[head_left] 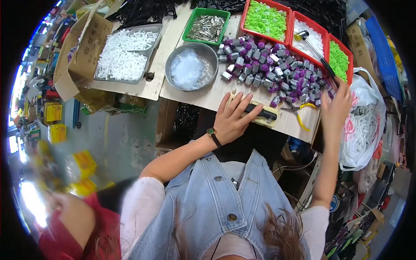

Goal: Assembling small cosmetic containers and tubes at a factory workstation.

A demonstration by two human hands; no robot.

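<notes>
My left hand [234, 119] lies with fingers stretched out and apart over a pale block [265, 122] at the table's front edge. A black elongated part [261, 112] rests on that block, against my fingers, which partly cover it. On the right, my right hand [339, 100], slightly blurred, closes round the handle end of a small hammer [328, 67]. The hammer's clear yellowish head lies over a red tray of white pieces [308, 35]. Between my hands are yellow-handled pliers [302, 121] and a heap of small grey motors with purple parts [268, 65].
Red trays of green pieces [266, 19] flank the white ones. A green basket of metal pins [207, 27], a round metal pan [190, 67] and a grey tray of white sticks [125, 54] stand leftward. A plastic bag [359, 125] hangs right. Another person's blurred arm [71, 216] is lower left.
</notes>
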